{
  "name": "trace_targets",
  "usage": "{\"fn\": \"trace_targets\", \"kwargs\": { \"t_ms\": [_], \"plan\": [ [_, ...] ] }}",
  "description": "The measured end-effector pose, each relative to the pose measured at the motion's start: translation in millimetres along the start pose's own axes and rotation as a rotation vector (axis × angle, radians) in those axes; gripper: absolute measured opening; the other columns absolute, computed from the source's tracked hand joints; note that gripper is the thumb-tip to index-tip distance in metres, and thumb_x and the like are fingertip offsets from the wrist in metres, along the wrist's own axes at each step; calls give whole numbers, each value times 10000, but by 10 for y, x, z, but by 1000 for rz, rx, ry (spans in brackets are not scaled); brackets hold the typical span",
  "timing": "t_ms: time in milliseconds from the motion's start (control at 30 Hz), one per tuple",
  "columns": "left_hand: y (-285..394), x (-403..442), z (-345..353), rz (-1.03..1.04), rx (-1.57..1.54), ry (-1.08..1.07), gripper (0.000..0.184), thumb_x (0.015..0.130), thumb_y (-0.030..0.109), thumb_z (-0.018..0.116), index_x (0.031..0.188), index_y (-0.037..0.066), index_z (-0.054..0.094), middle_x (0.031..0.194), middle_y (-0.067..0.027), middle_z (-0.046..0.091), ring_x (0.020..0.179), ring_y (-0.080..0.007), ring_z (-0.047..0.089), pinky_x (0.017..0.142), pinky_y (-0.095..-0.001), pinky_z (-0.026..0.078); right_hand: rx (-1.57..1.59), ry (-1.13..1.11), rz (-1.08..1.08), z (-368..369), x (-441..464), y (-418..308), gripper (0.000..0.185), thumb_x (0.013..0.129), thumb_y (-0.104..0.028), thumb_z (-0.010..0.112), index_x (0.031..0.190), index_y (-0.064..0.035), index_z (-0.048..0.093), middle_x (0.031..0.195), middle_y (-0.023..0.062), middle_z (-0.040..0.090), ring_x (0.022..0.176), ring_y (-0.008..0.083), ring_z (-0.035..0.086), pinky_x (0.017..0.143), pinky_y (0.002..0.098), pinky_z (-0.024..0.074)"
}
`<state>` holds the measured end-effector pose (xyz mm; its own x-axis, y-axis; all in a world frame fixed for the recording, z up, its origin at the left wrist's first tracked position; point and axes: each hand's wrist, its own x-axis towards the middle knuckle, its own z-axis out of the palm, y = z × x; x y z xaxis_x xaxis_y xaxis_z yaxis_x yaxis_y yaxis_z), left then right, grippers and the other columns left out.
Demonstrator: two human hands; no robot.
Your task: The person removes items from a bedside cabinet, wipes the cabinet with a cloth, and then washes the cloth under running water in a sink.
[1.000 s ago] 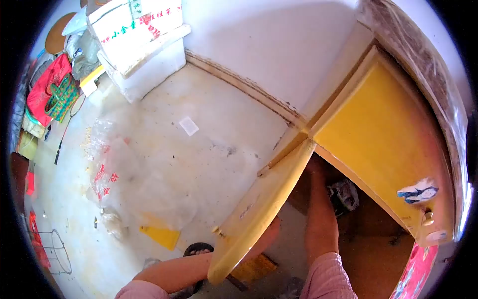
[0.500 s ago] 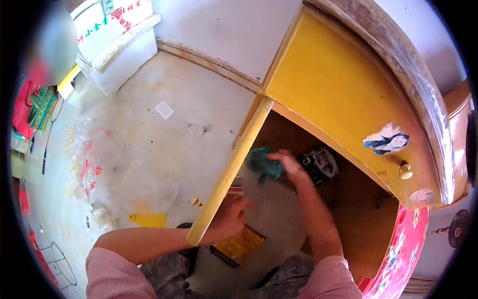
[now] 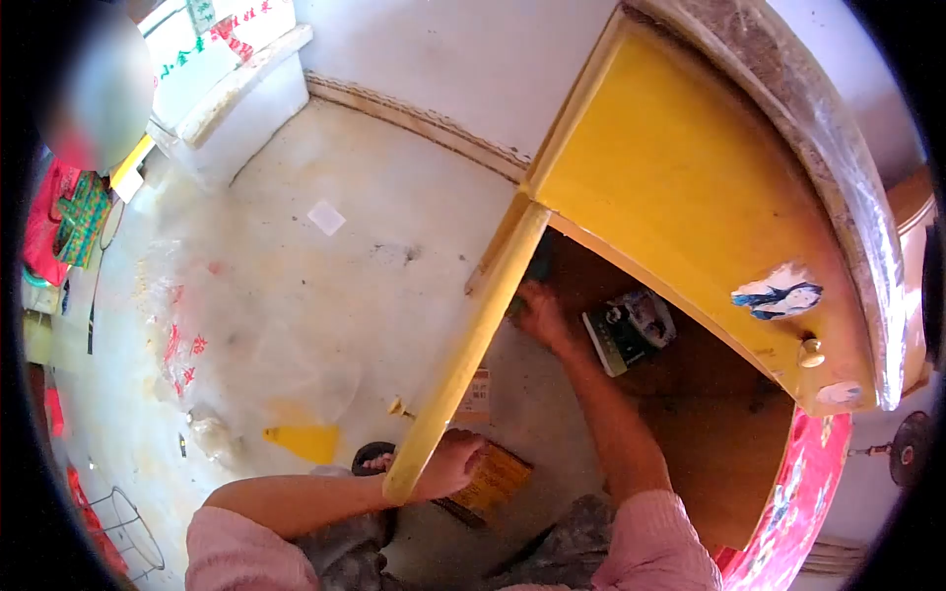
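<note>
My right hand (image 3: 540,313) reaches into the open lower compartment of a yellow wooden cabinet (image 3: 680,167). Its fingers are closed on a teal cloth (image 3: 538,264), mostly hidden by the hand and the door. To the right of that hand, a green and white packet (image 3: 629,333) lies on the cabinet's brown floor. My left hand (image 3: 455,465) is curled into a fist at the inner side of the open cabinet door (image 3: 473,345), near its lower end. No object shows in the fist. The left forearm passes around the door's bottom edge.
A printed card (image 3: 475,396) and a yellow-brown printed packet (image 3: 501,481) lie on the floor by my left hand. Clear plastic bags (image 3: 286,355) and a yellow piece (image 3: 304,443) lie left of the door. A white foam box (image 3: 246,108) stands against the wall.
My right hand has moved left with the teal cloth, towards the door, so less cloth shows. The green packet is now more exposed. My left fist has dropped slightly; the view has shifted a little.
</note>
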<state>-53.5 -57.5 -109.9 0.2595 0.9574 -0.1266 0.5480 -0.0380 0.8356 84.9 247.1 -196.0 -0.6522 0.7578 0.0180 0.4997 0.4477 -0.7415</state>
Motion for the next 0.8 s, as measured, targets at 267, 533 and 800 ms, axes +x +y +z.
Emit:
{"fn": "trace_targets", "kwargs": {
  "t_ms": [267, 533, 800],
  "plan": [
    [-288, -48, 457, -66, -145, -30, 163, 831, 59, 551, 993, 56, 568, 914, -160, 629, 834, -333, 617, 745, -418, 492, -108, 173, 383, -568, -752, -216, 315, 773, -95, 631, 1072, 3, 631, 1019, 169, 658, 952, 248, 617, 859, 368, 467],
    [-31, 195, 381, -157, -191, -85, 105, 830, 68, 529, 919, 30, 571, 896, -167, 651, 836, -347, 629, 715, -419, 493, 499, 180, 617, -160, -1785, -63, 450, 765, -169, 630, 1179, -2, 579, 1017, 154, 653, 900, 282, 587, 823, 412, 448],
    [-74, 330, 449, -151, -204, -93, 150, 837, 76, 538, 957, 31, 615, 885, -166, 662, 837, -313, 651, 729, -391, 502, -266, 759, 889, -806, -1746, 727, 823, 705, -386, 720, 1369, -13, 409, 1376, 219, 446, 1253, 359, 443, 1021, 409, 366]
  ]
}}
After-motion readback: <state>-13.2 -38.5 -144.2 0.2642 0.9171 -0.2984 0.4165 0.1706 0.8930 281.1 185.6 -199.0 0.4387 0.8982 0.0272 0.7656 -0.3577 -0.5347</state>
